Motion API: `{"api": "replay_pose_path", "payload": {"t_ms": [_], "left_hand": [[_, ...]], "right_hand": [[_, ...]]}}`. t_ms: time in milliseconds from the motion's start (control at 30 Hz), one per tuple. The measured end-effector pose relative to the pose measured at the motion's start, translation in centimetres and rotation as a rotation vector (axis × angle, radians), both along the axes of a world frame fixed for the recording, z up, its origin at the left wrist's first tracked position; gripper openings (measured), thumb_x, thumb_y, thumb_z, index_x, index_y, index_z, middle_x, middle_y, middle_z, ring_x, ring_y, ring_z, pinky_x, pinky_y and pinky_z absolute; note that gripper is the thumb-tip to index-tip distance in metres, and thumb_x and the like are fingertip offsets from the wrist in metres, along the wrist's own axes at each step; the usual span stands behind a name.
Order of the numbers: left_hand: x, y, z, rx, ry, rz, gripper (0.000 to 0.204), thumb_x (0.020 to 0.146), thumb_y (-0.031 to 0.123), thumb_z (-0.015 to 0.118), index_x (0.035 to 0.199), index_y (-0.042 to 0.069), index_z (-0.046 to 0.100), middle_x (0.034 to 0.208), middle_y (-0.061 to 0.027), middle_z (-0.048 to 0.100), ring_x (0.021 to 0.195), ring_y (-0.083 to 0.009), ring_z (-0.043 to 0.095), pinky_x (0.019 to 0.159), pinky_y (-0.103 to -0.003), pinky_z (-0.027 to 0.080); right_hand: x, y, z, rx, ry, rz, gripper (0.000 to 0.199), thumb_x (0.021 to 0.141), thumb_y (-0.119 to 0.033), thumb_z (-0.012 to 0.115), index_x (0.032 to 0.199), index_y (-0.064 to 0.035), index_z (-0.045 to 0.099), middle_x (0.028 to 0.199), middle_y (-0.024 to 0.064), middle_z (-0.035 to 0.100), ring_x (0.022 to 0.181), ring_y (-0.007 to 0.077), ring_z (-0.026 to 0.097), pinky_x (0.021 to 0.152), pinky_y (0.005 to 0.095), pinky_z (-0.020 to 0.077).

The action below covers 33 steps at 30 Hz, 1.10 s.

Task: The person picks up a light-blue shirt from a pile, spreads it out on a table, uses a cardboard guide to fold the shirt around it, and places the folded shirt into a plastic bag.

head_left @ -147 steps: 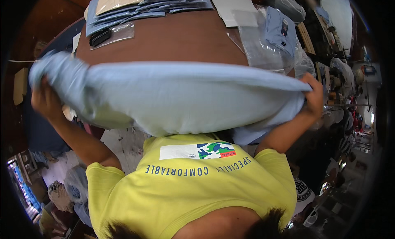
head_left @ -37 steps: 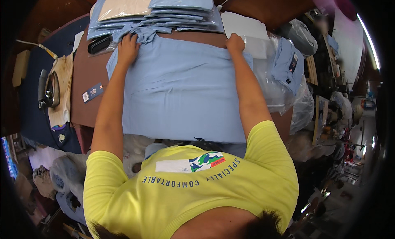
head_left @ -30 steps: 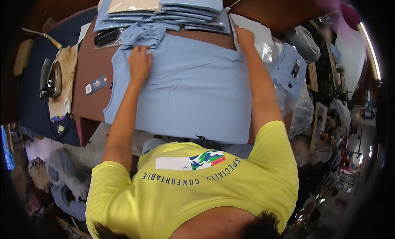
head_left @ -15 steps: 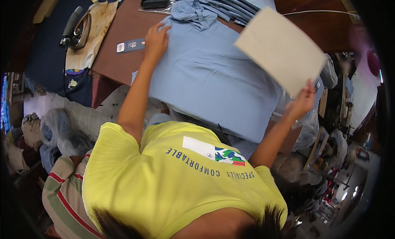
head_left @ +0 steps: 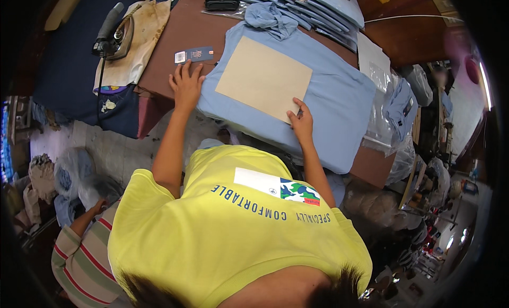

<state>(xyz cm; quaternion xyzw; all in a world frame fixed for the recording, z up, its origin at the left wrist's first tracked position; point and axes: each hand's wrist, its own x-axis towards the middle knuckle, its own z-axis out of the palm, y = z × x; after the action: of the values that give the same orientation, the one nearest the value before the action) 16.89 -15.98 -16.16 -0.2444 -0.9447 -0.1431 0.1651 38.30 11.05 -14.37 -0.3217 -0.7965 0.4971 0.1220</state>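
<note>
Card [head_left: 257, 74] has been lowered onto blue garment [head_left: 342, 98], its near corner apparently steadied by loosely spread right hand [head_left: 303, 120], while left hand [head_left: 186, 90] is splayed near tag [head_left: 199, 54].

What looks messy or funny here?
The blue garment is bunched into a crumpled lump at its far end, while the rest lies fairly flat. Also, the beige cloth by the iron has brown stains.
</note>
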Motion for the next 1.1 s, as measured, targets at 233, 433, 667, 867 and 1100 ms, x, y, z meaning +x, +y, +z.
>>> {"api": "replay_pose_path", "payload": {"t_ms": [233,433,667,867,1100], "left_hand": [[-6.7,6.9,1.2,0.265,0.011,-0.018,0.027,0.082,0.028,0.054,0.102,0.012,0.058,0.107,-0.0082,0.050,0.102,-0.0283,0.045,0.081,-0.046,0.036],[-12.0,13.0,1.2,0.051,-0.124,-0.061,0.035,0.084,0.039,0.049,0.093,0.008,0.062,0.099,-0.0122,0.058,0.093,-0.0311,0.054,0.074,-0.046,0.043],[-15.7,11.9,1.3,0.011,-0.454,0.095,0.046,0.084,0.044,0.047,0.085,0.002,0.065,0.090,-0.0191,0.063,0.085,-0.0353,0.060,0.072,-0.044,0.047],[-11.2,9.7,1.9,0.248,-0.094,0.017,0.029,0.082,0.032,0.052,0.087,0.004,0.061,0.082,-0.0166,0.061,0.079,-0.0347,0.058,0.069,-0.045,0.044],[0.9,5.7,1.4,0.103,-0.134,0.249,0.023,0.079,0.030,0.059,0.092,0.010,0.057,0.095,-0.0076,0.051,0.094,-0.0265,0.048,0.073,-0.044,0.038]], "right_hand": [[1.2,0.0,-0.3,-0.086,0.042,-0.047,0.046,0.072,-0.002,0.063,0.116,-0.0070,0.053,0.066,-0.0009,0.047,0.046,0.0042,0.036,0.040,0.0193,0.0370],[0.9,0.2,0.5,-0.197,0.027,-0.052,0.045,0.073,-0.003,0.063,0.116,-0.0071,0.051,0.076,0.0008,0.048,0.046,0.0026,0.038,0.040,0.0186,0.0380],[1.0,1.0,0.0,-0.254,0.008,-0.019,0.044,0.074,-0.001,0.062,0.116,-0.0045,0.050,0.091,0.0036,0.049,0.052,0.0024,0.041,0.043,0.0172,0.0405],[0.0,0.5,1.8,-0.296,0.069,0.059,0.045,0.073,0.001,0.061,0.116,-0.0053,0.050,0.093,0.0066,0.049,0.049,0.0042,0.044,0.041,0.0192,0.0409],[-1.6,-0.8,0.6,-0.277,0.027,0.119,0.045,0.073,0.000,0.062,0.116,-0.0065,0.049,0.096,0.0068,0.048,0.054,0.0061,0.049,0.042,0.0202,0.0440]]}}
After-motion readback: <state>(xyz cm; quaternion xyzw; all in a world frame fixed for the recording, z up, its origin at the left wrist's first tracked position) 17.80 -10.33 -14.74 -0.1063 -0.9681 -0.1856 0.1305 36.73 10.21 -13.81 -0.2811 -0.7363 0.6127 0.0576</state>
